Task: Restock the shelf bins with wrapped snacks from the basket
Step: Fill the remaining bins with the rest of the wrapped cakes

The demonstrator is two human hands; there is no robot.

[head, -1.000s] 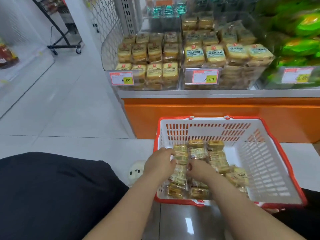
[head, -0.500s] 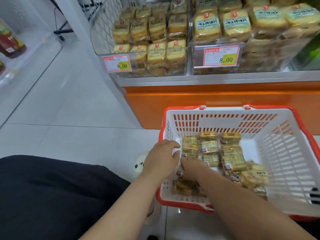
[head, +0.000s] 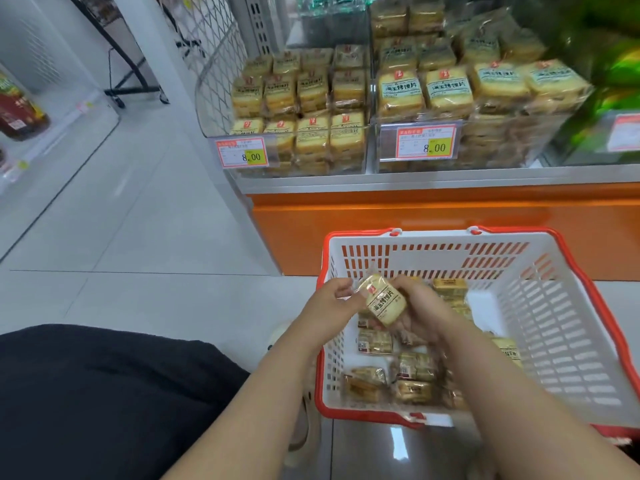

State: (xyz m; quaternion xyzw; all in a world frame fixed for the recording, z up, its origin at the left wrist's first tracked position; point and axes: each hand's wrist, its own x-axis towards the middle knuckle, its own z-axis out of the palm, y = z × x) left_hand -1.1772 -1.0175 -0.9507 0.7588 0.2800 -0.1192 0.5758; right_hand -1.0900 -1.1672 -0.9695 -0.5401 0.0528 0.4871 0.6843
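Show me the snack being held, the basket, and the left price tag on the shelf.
held snack (head: 382,301), head view, middle of its printed wrapper.
basket (head: 554,323), head view, bare right inner wall.
left price tag (head: 242,156), head view, centre of the label.

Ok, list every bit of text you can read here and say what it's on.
"8.00": left price tag.
"8.00": middle price tag.
Small print on both tags: too small to read.
Right price tag: blurred, unreadable.
Held snack, in both hands: large Chinese characters, too blurred to give surely.
Bin packs: same style of label, blurred.
Bottle label: unreadable.
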